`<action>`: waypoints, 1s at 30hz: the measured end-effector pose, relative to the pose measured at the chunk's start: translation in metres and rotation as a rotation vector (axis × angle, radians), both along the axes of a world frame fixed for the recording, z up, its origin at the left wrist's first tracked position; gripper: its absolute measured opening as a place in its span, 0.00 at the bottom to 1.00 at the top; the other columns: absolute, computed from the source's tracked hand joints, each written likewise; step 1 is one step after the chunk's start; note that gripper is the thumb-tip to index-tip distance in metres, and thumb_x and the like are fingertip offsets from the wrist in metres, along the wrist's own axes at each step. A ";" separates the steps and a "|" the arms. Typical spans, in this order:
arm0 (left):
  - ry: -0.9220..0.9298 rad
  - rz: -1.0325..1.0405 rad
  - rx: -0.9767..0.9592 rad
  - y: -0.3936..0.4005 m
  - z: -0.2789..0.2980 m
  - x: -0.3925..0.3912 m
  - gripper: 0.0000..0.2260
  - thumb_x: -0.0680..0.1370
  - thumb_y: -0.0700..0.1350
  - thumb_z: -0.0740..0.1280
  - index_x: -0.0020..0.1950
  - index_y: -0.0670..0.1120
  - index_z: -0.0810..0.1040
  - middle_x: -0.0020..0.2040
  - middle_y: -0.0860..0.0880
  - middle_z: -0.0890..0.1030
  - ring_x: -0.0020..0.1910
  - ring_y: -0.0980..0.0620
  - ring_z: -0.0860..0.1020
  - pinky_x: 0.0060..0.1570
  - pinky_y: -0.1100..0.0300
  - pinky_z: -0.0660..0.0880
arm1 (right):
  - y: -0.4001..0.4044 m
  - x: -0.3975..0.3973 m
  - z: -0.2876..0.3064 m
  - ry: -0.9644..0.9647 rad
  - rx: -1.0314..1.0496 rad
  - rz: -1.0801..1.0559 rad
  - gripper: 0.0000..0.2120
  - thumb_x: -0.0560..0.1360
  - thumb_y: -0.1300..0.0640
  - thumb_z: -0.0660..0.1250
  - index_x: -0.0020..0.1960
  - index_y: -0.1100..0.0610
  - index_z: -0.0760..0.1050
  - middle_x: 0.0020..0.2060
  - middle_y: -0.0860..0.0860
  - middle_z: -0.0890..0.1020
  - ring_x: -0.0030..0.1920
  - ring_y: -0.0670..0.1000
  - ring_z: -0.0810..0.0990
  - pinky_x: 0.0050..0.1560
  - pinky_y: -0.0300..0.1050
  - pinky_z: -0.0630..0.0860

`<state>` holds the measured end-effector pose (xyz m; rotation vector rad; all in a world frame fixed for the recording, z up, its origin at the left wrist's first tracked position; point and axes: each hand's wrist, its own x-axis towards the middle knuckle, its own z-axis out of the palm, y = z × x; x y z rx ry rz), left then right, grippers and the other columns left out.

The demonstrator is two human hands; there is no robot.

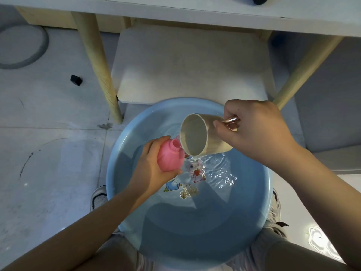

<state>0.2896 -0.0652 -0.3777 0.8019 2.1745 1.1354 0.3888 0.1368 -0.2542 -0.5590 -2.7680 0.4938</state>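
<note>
A blue plastic basin [125,159] holds shallow water with cartoon prints on its bottom. Over it my left hand [150,169] grips a small pink bottle [170,156], its open neck tilted up and to the right. My right hand [254,132] holds a beige mug [195,135] by its shiny copper-coloured handle [231,122]. The mug is tipped on its side with its mouth facing me, its rim next to the bottle's neck. Water ripples just below the mug.
A white stool [191,63] with pale wooden legs [97,63] stands just behind the basin, under a white tabletop edge [195,14]. A small black object [76,80] and a grey ring [23,45] lie on the tiled floor at left. My shoes flank the basin.
</note>
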 end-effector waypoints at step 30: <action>0.012 -0.003 -0.017 0.001 -0.002 0.001 0.37 0.62 0.45 0.81 0.66 0.57 0.67 0.63 0.56 0.68 0.58 0.60 0.69 0.51 0.75 0.67 | -0.003 -0.008 -0.003 0.102 0.142 0.086 0.12 0.67 0.51 0.59 0.31 0.59 0.71 0.22 0.52 0.74 0.25 0.56 0.71 0.32 0.40 0.66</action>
